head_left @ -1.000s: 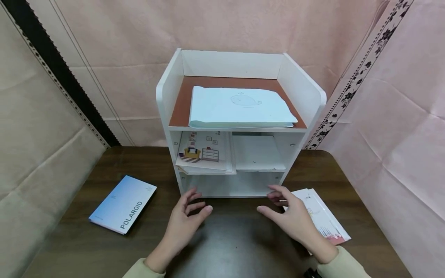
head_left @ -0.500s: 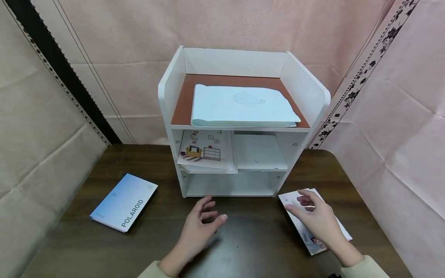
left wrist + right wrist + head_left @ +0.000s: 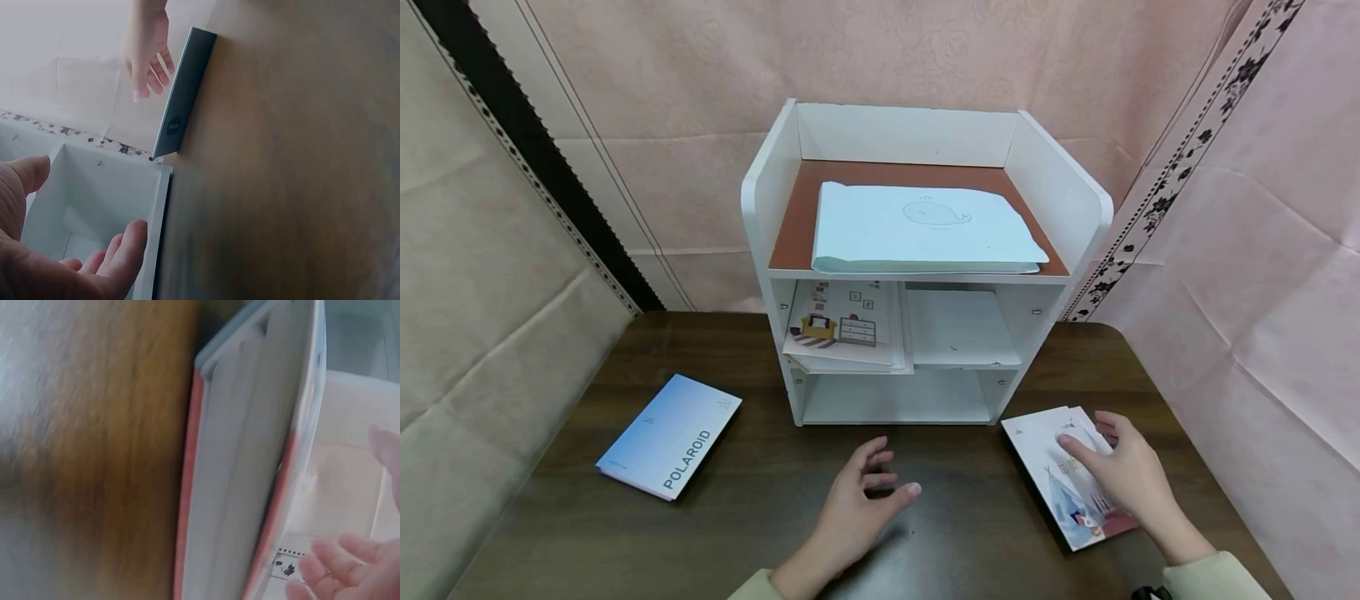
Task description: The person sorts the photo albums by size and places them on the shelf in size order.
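My right hand (image 3: 1131, 471) hovers at the right edge of a white illustrated book (image 3: 1056, 471) lying on the table, thumb and fingers apart and loosely bent. The right wrist view shows the book's thick page block (image 3: 240, 456) with a red and pale blue cover; the fingers (image 3: 340, 562) stand above it, with a visible gap. My left hand (image 3: 861, 508) is held above the table in front of a white shelf unit (image 3: 917, 133), fingers spread and holding nothing. In the left wrist view the same book (image 3: 184, 94) appears dark, edge-on, beyond the shelf corner.
A blue-and-white book (image 3: 670, 437) marked POLAROID lies at the left of the wooden table (image 3: 700, 550). Pale blue paper (image 3: 917, 229) with a whale drawing lies on the shelf's brown top. Several printed sheets or booklets (image 3: 842, 333) lie on the middle shelf, left side.
Both hands have moved rightward and toward the person, away from the shelf's front. The right hand now stands at the far side of the white book, whose cover shows more. Nothing was picked up.
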Demonstrator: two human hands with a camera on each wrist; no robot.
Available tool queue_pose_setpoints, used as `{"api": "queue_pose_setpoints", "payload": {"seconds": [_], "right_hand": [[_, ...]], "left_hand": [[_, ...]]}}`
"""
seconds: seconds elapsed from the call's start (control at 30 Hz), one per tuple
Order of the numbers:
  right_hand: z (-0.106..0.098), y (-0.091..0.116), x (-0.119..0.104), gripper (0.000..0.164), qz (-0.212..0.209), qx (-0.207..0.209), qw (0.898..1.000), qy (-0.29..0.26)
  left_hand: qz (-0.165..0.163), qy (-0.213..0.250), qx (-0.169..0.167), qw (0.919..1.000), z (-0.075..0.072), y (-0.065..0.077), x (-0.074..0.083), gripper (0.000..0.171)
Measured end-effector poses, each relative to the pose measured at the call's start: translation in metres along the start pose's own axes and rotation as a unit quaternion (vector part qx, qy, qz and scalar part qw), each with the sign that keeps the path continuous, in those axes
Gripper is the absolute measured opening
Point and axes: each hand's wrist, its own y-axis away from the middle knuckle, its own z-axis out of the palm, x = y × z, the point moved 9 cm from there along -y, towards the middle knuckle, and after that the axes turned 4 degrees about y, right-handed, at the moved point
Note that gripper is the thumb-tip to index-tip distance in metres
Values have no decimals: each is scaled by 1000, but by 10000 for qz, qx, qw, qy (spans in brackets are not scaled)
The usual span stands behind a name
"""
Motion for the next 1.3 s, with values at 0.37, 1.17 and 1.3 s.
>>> {"api": "queue_pose_setpoints", "payload": {"seconds": [0.37, 1.17, 1.3], "right_hand": [[11, -5, 37, 113, 637, -1103, 9915, 259], [32, 3, 45, 113, 926, -1803, 9782, 444], [42, 5, 33, 111, 795, -1905, 9767, 582]], "left_hand": [[-132, 229, -377, 9989, 29, 5, -7, 81], [-825, 361, -1054, 9903, 130, 0, -30, 76], [-825, 499, -1220, 9878, 135, 0, -32, 74]]}}
